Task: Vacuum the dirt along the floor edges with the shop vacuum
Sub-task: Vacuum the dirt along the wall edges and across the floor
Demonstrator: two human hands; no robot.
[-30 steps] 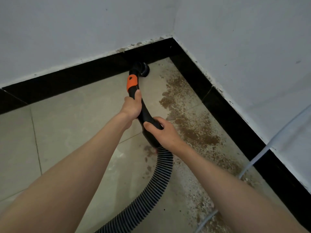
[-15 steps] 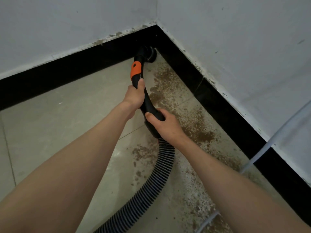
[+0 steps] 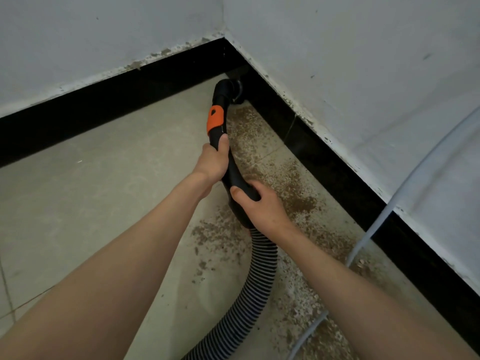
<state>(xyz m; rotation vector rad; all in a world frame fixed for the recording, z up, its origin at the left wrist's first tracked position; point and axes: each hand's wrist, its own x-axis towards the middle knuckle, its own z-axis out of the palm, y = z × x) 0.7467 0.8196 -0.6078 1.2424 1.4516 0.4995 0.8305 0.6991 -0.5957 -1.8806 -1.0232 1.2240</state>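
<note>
Black vacuum wand point(image 3: 235, 175), orange-banded, nozzle point(image 3: 237, 90) in corner beside brown dirt point(image 3: 291, 193)

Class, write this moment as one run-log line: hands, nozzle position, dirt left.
left hand: grips wand | right hand: grips wand by hose | nozzle: in wall corner | dirt: remains along right skirting

Floor point(image 3: 91, 203): pale beige tiles, thin grout lines, bounded by black skirting point(image 3: 104, 105) along both walls. Brown granular dirt point(image 3: 293, 193) lies scattered in a band beside the right-hand skirting, densest mid-frame. Ribbed black hose point(image 3: 249, 302) rests on the tiles. A pale translucent tube point(image 3: 309, 331) touches the floor lower right.
</note>
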